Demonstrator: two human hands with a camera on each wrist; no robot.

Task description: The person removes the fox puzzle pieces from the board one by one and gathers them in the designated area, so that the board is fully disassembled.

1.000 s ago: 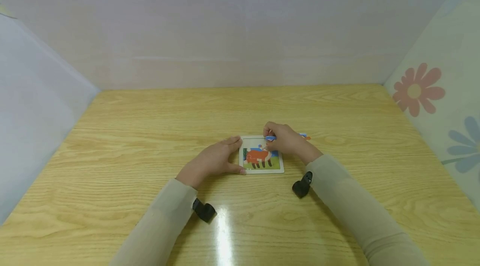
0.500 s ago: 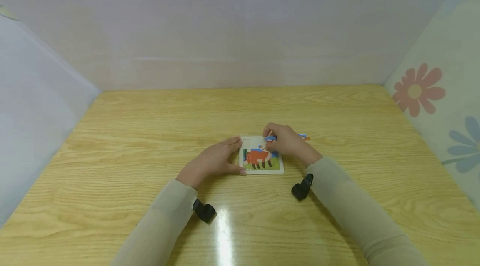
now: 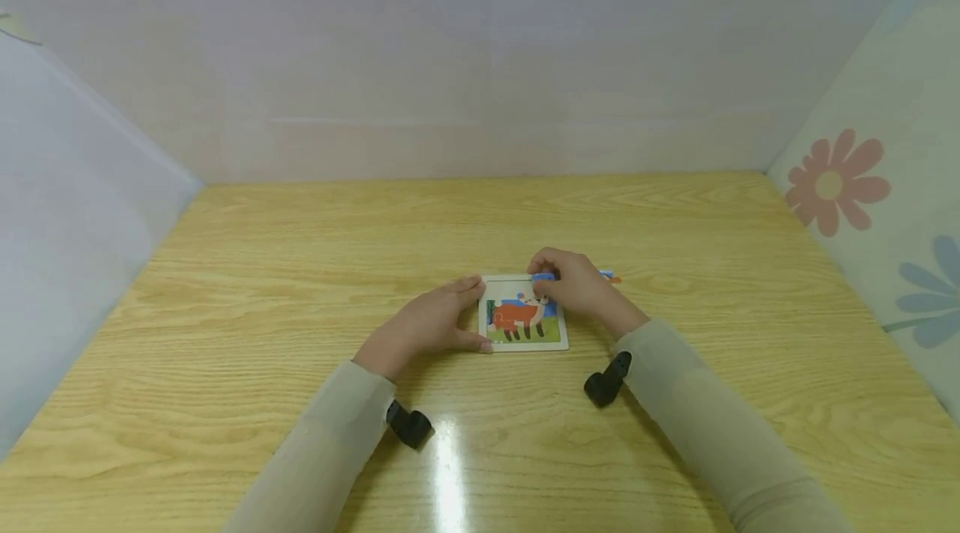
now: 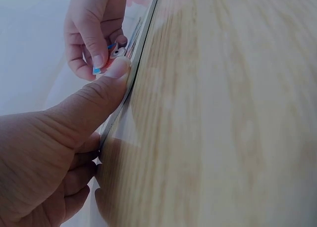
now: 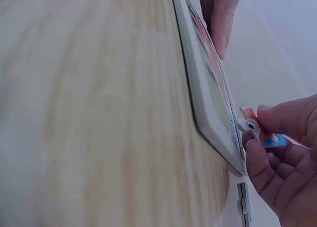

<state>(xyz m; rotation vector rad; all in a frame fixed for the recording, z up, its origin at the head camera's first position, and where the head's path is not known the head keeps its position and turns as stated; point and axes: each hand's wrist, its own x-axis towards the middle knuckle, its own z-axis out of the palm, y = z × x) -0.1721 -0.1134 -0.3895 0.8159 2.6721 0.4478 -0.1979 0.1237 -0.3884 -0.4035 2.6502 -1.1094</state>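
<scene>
A small square puzzle board [image 3: 525, 347] with a pale frame lies mid-table, showing an orange fox on green and blue in its lower part; the upper left of its recess is bare. My left hand [image 3: 427, 320] holds the board's left side, thumb at the near corner and fingers at the far one. Over the upper right of the board, my right hand [image 3: 576, 284] pinches a jigsaw piece [image 5: 270, 139] between thumb and fingers. This piece is blue, orange and white with a printed eye, and stands tilted at the board's surface in the right wrist view.
Another blue and orange jigsaw piece [image 3: 609, 275] lies on the table just right of the board, partly hidden behind my right hand. The wood-grain table [image 3: 300, 249] meets pale walls at the back and sides. Printed flowers [image 3: 828, 183] mark the right wall.
The piece in my right hand has turned, so more of its blue face and the fox's face show over the board's upper right. My left hand stays on the board's left side.
</scene>
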